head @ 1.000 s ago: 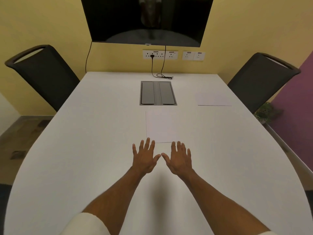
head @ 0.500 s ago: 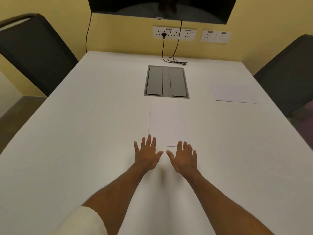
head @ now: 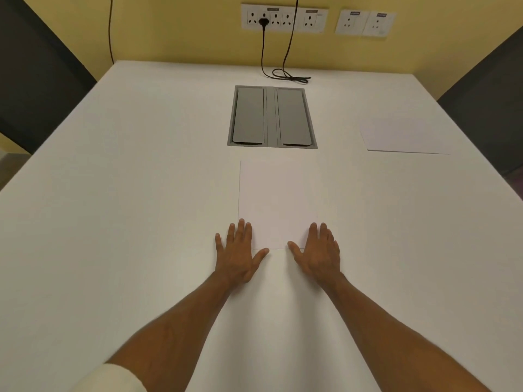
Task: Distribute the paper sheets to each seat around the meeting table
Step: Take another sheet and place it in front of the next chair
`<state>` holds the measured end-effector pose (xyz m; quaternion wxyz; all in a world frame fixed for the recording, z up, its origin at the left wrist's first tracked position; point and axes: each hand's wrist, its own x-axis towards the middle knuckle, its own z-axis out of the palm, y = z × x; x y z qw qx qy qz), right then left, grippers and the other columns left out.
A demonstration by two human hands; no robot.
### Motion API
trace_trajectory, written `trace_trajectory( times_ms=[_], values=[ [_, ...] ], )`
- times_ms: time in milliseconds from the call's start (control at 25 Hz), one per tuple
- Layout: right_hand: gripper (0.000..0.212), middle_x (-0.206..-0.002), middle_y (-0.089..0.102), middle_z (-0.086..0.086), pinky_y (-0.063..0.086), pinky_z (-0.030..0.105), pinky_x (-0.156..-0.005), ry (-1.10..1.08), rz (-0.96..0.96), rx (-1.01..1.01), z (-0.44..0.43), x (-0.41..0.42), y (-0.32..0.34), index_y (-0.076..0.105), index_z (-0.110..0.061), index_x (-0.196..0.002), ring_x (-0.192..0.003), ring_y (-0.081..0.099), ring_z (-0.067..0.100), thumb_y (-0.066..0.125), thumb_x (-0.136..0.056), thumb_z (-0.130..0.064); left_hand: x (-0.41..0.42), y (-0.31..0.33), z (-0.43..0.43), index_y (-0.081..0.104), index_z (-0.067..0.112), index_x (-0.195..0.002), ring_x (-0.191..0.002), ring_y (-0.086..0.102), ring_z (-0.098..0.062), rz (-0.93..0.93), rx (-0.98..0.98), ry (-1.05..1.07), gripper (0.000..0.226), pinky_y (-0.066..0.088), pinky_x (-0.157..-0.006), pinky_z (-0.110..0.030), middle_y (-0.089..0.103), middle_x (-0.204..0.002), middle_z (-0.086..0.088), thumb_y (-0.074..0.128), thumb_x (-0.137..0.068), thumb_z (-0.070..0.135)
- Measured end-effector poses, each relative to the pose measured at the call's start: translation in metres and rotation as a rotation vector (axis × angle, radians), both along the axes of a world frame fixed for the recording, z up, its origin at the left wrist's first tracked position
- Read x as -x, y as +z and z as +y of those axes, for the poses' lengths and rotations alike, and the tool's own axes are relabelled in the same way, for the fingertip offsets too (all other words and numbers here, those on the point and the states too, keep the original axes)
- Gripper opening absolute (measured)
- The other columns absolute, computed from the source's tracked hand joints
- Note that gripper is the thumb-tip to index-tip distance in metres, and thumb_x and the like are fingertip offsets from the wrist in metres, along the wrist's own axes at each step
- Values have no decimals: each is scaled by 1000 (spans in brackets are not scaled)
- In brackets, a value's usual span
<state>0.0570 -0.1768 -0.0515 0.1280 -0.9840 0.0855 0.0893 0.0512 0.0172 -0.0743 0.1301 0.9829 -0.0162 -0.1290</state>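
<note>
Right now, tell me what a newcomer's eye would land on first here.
The left hand and right hand stand out first, flat on the near corners of a paper sheet in the middle of the white table. Beyond it sits a grey hatch; a second sheet lies far right.

At frame centre, my left hand and right hand rest on the lower corners of the centre sheet; the hatch lies above it, the second sheet at upper right.

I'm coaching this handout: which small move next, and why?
Probably slide the centre paper, with left hand and right hand flat on its near corners, toward the left chair: a sheet lies by the right chair, none by the left.
</note>
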Motion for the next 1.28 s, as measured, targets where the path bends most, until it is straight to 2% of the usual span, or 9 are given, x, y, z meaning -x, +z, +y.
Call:
trace_trajectory(
  times_ms=[240, 480, 560, 640, 760, 920, 1080, 1200, 1280],
  values=[
    [78, -155, 20, 18, 25, 47, -115, 8, 9, -3, 0, -7, -1, 17, -12, -150, -143, 20, 33, 39, -91, -58, 3, -9, -1, -9, 19, -151, -148, -13, -22, -14, 12, 5, 87, -7, -116, -54, -14, -161, 0, 15, -86, 72],
    [63, -159, 14, 17, 26, 46, -115, 51, 52, -13, 0, -7, 6, 12, -21, -152, -147, 16, 33, 32, -98, -47, 4, -4, -3, -11, 18, -151, -148, -15, -24, 5, -5, 3, 86, -7, -117, -54, -16, -160, -1, 21, -89, 69],
    [56, -156, 23, 15, 33, 42, -110, 90, 4, 18, -1, -7, 10, 16, -19, -152, -143, 26, 30, 32, -101, -38, 4, -3, -4, -11, 18, -151, -148, -15, -24, 5, -2, 5, 86, -7, -117, -54, -17, -160, -1, 20, -89, 68],
    [49, -145, 39, 12, 41, 37, -100, 88, -108, -9, -3, -8, 14, 27, -12, -147, -131, 40, 27, 36, -101, -25, 4, -3, -4, -11, 18, -151, -148, -16, -23, 2, -1, 6, 85, -8, -117, -53, -17, -160, -1, 20, -90, 68],
    [42, -127, 51, 13, 43, 37, -91, -47, -214, -168, -3, -12, 17, 37, -7, -138, -116, 48, 30, 43, -98, -12, 5, -6, -4, -11, 18, -151, -148, -16, -23, -12, 4, 10, 86, -8, -116, -53, -17, -160, -1, 20, -89, 69],
    [37, -121, 57, 19, 47, 42, -88, -296, -163, -331, -2, -22, 19, 41, -6, -132, -109, 56, 38, 48, -95, -8, 6, -10, -4, -10, 18, -151, -148, -15, -22, -40, 5, 14, 86, -9, -116, -53, -16, -160, 0, 19, -89, 70],
    [24, -112, 65, 20, 48, 33, -81, -407, -200, -443, -7, -26, 14, 58, -1, -115, -101, 61, 35, 56, -92, -6, 8, -11, -4, -10, 18, -151, -148, -15, -21, -41, 6, 15, 85, -9, -116, -53, -15, -160, 0, 19, -89, 69],
    [21, -102, 69, 18, 43, 26, -71, -482, -190, -534, -10, -27, 13, 63, -2, -108, -84, 55, 27, 59, -88, -6, 9, -8, -3, -9, 18, -151, -148, -15, -21, -37, 10, 9, 85, -9, -117, -52, -15, -160, 0, 20, -89, 69],
    [21, -99, 70, 18, 44, 27, -69, -564, -192, -630, -11, -29, 14, 66, -3, -104, -82, 57, 28, 61, -84, -2, 10, -6, 1, -9, 19, -151, -148, -15, -21, -28, 15, -12, 84, -8, -118, -51, -16, -160, 0, 20, -90, 68]
  ],
)
